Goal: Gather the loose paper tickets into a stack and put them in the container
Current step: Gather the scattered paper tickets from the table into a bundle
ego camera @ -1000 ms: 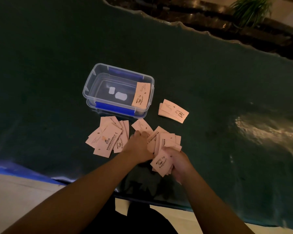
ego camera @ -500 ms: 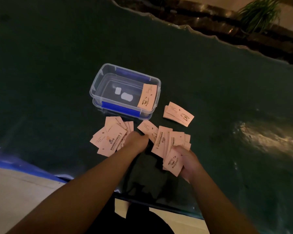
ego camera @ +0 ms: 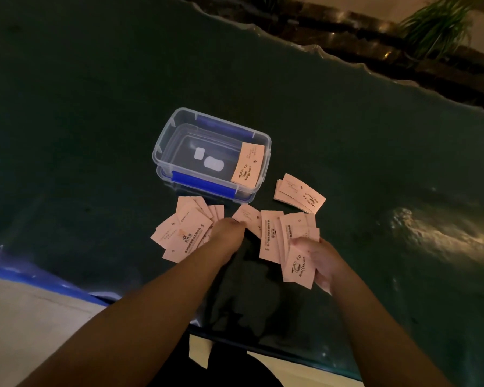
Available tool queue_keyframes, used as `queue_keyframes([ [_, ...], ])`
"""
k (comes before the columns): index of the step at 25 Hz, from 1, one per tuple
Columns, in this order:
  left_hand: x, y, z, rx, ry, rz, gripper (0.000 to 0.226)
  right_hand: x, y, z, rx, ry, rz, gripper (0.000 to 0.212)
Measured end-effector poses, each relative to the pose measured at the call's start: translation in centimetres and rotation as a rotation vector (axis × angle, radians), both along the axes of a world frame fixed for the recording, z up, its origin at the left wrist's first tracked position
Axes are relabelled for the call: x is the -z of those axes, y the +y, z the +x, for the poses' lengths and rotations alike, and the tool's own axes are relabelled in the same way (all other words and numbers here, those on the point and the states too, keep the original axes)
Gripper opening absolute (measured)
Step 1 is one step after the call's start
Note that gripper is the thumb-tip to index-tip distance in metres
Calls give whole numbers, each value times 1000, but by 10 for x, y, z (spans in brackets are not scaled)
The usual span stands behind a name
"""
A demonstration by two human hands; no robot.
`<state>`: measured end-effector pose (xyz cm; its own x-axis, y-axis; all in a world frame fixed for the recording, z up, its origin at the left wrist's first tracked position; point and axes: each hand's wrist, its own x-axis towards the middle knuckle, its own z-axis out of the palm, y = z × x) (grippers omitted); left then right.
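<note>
Both hands have drawn apart since a second ago, when they met over one bundle. Now the left hand (ego camera: 228, 231) lies fingers-down on the loose fan of pale pink paper tickets (ego camera: 183, 233) near the front edge of the dark green table (ego camera: 81, 107); whether its fingers pinch any of them cannot be told. The right hand (ego camera: 317, 259) is closed on an uneven sheaf of pink tickets (ego camera: 288, 241), thumb on top. One single pink ticket (ego camera: 246, 215) lies between the two groups, just beyond the left fingertips. Behind them stands the clear rectangular plastic container with blue clips (ego camera: 162, 148), one coffee-cup ticket (ego camera: 248, 164) leaning inside against its right end. A small squared stack of tickets (ego camera: 299, 192) sits just right of the container. Plant leaves (ego camera: 433, 26) show beyond the table's far edge.
</note>
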<state>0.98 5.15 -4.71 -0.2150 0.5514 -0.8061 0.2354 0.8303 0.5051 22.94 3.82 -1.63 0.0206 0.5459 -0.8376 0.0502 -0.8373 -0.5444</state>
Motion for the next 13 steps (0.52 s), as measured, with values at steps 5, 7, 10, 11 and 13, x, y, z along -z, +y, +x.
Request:
queue_keyframes([
  [5, -3, -6, 6, -261, -165, -46, 23, 2, -5, 1, -41, 20, -36, 39],
  [7, -3, -2, 10, -294, -168, -68, 28, 3, -6, -2, -31, 24, -43, 39],
  [10, -2, 0, 19, -207, -103, -53, 27, 4, -10, -6, -23, 54, -50, 38],
  [11, 1, -1, 22, -161, -105, -18, 28, 4, -11, -7, -21, 66, -52, 36],
  [13, 2, -6, 26, -97, -112, 47, 31, 3, -14, -7, -5, 81, -55, 34],
])
